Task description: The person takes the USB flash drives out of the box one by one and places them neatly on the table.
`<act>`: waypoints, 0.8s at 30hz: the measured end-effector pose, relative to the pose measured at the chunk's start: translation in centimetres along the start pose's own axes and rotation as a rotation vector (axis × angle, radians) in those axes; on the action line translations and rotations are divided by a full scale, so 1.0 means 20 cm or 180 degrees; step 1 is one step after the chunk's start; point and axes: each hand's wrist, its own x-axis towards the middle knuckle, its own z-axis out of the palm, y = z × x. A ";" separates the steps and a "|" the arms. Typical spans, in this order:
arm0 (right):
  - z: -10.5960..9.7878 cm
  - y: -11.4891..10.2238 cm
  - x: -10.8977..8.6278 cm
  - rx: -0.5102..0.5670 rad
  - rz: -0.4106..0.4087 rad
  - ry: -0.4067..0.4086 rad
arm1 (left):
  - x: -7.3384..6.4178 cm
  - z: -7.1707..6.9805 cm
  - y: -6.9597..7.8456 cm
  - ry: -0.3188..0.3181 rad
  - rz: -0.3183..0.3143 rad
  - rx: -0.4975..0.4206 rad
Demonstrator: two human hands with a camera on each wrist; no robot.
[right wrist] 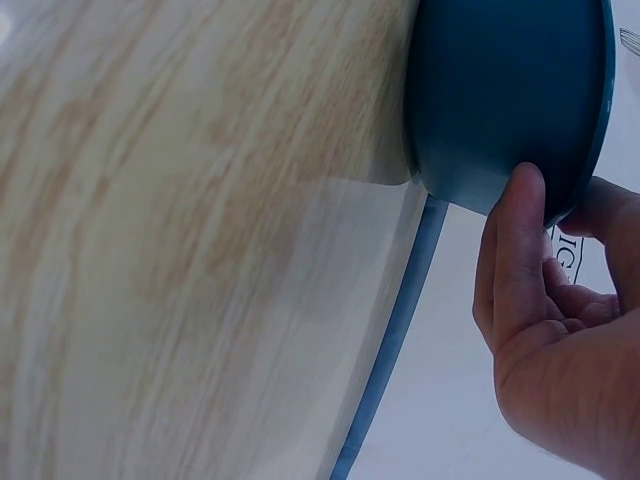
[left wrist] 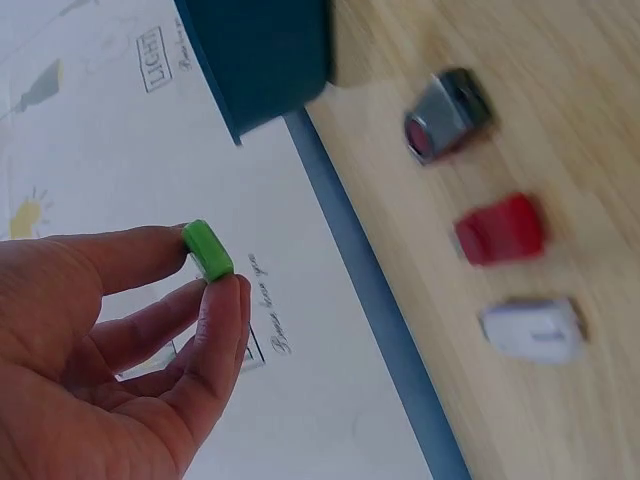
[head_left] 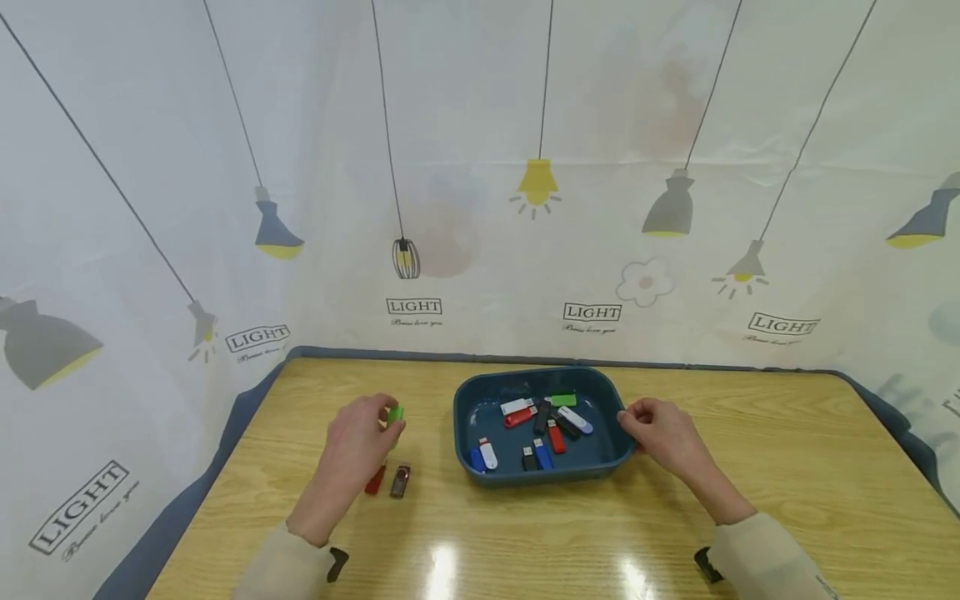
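Between the thumb and fingertips of my left hand [head_left: 358,437] is a green USB stick [left wrist: 208,250], held above the table left of a dark teal tub [head_left: 540,478]. Below that hand lie a dark swivel USB stick [head_left: 401,481] and a red USB stick [head_left: 376,480]; a white USB stick [left wrist: 535,330] shows beside them in the left wrist view, hidden by the hand from the head. My right hand [head_left: 663,435] pinches the tub's right rim, thumb and fingers on either side. Inside the tub lie several USB sticks, including a green one [head_left: 563,400] and a red one [head_left: 556,437].
The wooden table [head_left: 787,450] stretches out on both sides of the tub. Behind it hangs a pale curtain [head_left: 480,325] printed with lamps, and a blue band [head_left: 375,356] runs along the table's back edge.
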 end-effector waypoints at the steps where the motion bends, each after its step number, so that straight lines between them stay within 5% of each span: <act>1: 0.00 0.00 0.00 -0.0003 0.0005 0.0001 | -0.01 -0.01 -0.02 0.0002 -0.0035 0.0000; 16: 0.01 0.01 0.01 -0.0030 -0.0005 -0.0005 | -0.12 -0.03 -0.30 0.0021 -0.0262 0.0196; 24: 0.00 0.01 0.01 -0.0027 -0.0027 -0.0009 | -0.14 0.01 -0.41 -0.0212 -0.0458 0.0308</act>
